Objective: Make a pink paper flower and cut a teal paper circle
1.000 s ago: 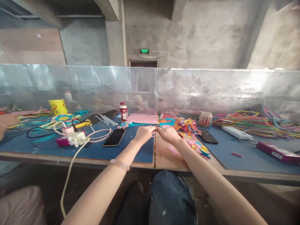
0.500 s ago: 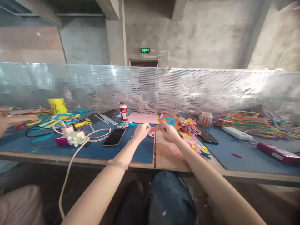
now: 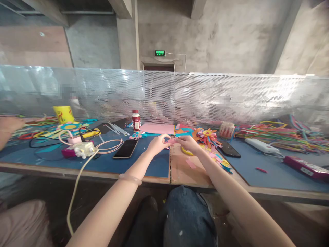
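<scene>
Above the table seam, a small pink paper piece [image 3: 171, 140] is stretched between my two hands. My left hand [image 3: 156, 144] pinches its left end with thumb and fingertips. Its right end is gripped by the fingers of my right hand [image 3: 188, 144]. Under my right hand shows a yellow curved thing [image 3: 185, 151], mostly hidden. A pink paper slip [image 3: 191, 163] lies on the bare wood nearby. Just beyond my right hand is a layered orange paper flower [image 3: 207, 136], with colored paper scraps [image 3: 218, 159] beside my right forearm.
A black phone [image 3: 125, 149], a red bottle [image 3: 136, 120] and a power strip with cables [image 3: 81, 150] stand left. To the right are another phone [image 3: 229, 150], a jar [image 3: 226, 130], a white power bank [image 3: 261, 146] and bundled colored strips [image 3: 272, 137]. Another person's hand [image 3: 10, 127] is far left.
The pink paper has turned slightly between my hands, and my left fingers have opened a little around its end. The other person's hand at far left has drawn back leftward.
</scene>
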The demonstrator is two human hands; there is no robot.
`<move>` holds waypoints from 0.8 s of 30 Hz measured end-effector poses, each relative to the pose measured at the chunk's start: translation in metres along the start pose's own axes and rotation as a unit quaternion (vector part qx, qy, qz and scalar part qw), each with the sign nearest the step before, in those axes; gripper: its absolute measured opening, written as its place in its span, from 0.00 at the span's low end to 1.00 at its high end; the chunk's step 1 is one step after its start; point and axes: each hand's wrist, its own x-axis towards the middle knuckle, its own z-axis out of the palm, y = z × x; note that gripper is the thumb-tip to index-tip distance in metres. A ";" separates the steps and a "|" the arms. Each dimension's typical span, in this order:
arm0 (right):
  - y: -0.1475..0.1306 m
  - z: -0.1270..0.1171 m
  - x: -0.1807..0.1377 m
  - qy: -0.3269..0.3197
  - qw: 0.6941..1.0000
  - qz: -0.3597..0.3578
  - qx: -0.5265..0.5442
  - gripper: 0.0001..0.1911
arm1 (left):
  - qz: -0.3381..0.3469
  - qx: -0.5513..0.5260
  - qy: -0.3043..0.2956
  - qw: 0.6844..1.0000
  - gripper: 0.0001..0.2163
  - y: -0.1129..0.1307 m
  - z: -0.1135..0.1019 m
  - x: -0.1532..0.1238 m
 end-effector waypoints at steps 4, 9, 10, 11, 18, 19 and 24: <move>0.002 -0.001 0.001 0.003 1.000 0.010 0.023 0.23 | 0.015 -0.009 0.002 1.000 0.18 0.004 0.000 -0.003; 0.003 -0.001 0.001 -0.003 1.000 0.003 0.031 0.24 | 0.013 -0.058 -0.023 0.998 0.16 0.011 -0.001 -0.003; 0.003 -0.002 0.001 -0.002 1.000 0.000 0.030 0.23 | 0.010 -0.067 -0.024 0.997 0.16 0.012 -0.002 -0.003; 0.003 -0.002 0.001 -0.001 1.000 -0.004 0.030 0.23 | 0.007 -0.075 -0.022 0.997 0.16 0.013 -0.003 -0.003; -0.001 -0.003 -0.001 0.007 0.999 -0.018 0.037 0.21 | -0.006 -0.108 0.020 0.994 0.16 0.012 -0.006 0.000; -0.002 -0.003 -0.002 0.009 0.999 -0.018 0.038 0.21 | -0.006 -0.112 0.026 0.993 0.16 0.012 -0.006 0.001; -0.003 -0.003 -0.002 0.025 0.999 -0.020 0.041 0.21 | -0.022 -0.138 0.009 0.990 0.15 0.018 -0.006 -0.002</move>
